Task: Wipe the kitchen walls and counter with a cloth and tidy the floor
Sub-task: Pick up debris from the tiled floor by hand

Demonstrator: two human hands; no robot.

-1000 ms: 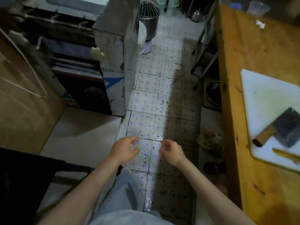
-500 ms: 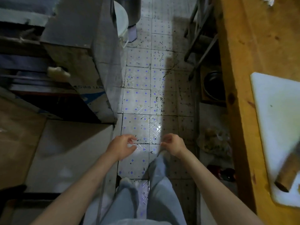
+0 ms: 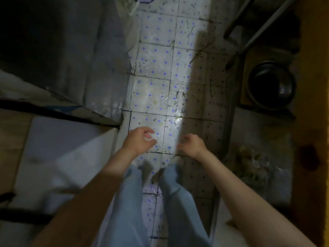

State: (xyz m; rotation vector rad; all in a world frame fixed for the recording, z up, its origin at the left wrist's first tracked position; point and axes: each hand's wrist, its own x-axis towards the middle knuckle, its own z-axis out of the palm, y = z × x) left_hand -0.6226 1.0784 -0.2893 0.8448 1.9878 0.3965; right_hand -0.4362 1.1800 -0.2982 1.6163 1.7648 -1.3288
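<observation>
Two bare hands hang out in front of the person, above the floor [image 3: 160, 65], and neither holds anything. The left hand [image 3: 138, 140] has its fingers loosely curled, thumb and forefinger apart with a gap between them, touching nothing. The right hand [image 3: 191, 144] is curled a little tighter, fingertips bent down toward the tiles, also empty. The two hands are near each other but apart, with a bright patch of lit tile between them.

Below the wrists, both forearms run back toward the camera, and between them are two legs in light blue trousers [image 3: 179, 202], standing on the tiles. No cloth is in view.

The floor is pale square tile with small blue dots, and it is dirty: dark specks and streaks are scattered over it, thickest toward the right side. To the left stands a grey cabinet [image 3: 99, 68], its corner just beside the left hand's tile. To the right, a dark round pot [image 3: 270, 86] sits low beside the floor, and the edge of a wooden counter [image 3: 313, 122] runs along the right border. A crumpled clear bag [image 3: 252, 163] lies beneath the counter.
</observation>
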